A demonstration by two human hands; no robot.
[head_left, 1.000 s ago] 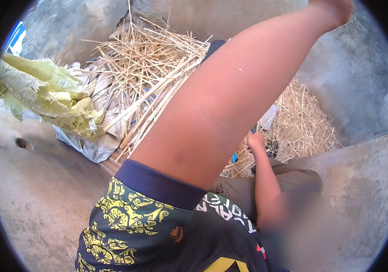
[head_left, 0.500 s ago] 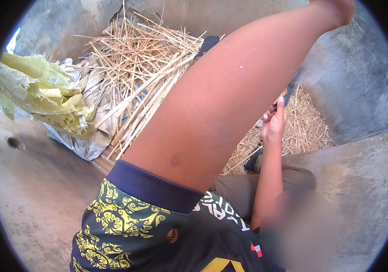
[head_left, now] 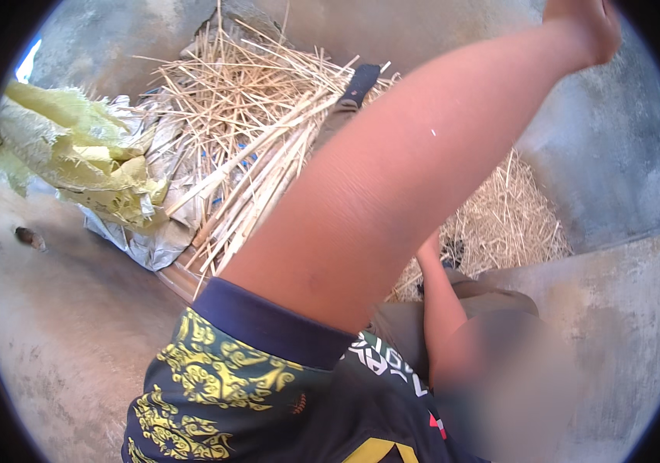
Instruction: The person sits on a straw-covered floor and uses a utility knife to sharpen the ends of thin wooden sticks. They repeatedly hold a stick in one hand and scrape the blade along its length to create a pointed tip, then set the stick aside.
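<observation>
My left arm [head_left: 361, 185], bare below a dark sleeve with yellow scrolls, crosses the view from lower left to upper right. My left hand [head_left: 596, 31] is cut off at the upper right edge, near the grey wall; its fingers cannot be made out. Beneath that arm, my right hand [head_left: 429, 247] is mostly hidden, with its fingers out of sight over the chopped straw [head_left: 515, 212]. Whatever it holds is covered. Beside the left arm lies a pile of long dry stalks [head_left: 245, 116].
A torn yellow-green sack [head_left: 98, 162] sits left of the stalks. Brown trousers [head_left: 492, 297] and a dark-covered foot [head_left: 361, 81] show around my arm. A grey concrete wall [head_left: 608, 154] rises at the right. A small hole [head_left: 30, 238] marks the concrete at left.
My right hand, earlier visible with a dark, slim object by its fingers, has drawn back and left behind my left arm. My left arm has shifted slightly right, and more of the foot shows.
</observation>
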